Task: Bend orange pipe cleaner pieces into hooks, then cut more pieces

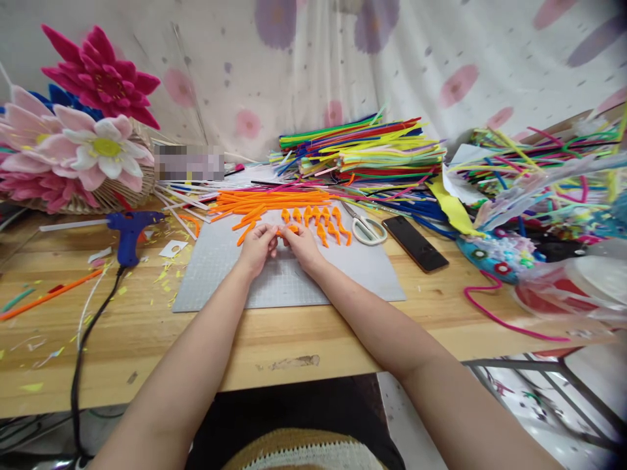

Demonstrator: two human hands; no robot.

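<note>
Over the grey cutting mat (pixel 294 287), my left hand (pixel 258 248) and my right hand (pixel 301 248) come together, fingertips pinching a short orange pipe cleaner (pixel 287 230) between them. My fingers cover much of it, so its full shape is hidden. Just beyond my right hand lie several shaped orange pipe cleaner pieces (pixel 326 222), twisted and bulging in the middle. Behind both hands is a pile of straight orange pipe cleaners (pixel 269 201), with shorter cut lengths near my left hand.
White-handled scissors (pixel 369 232) and a black phone (pixel 415 243) lie to the right. A blue glue gun (pixel 128 238) stands left, its cord running off the table edge. Fluffy flowers (pixel 105 147) fill the back left; bundles of coloured pipe cleaners (pixel 362 150) are heaped behind the mat.
</note>
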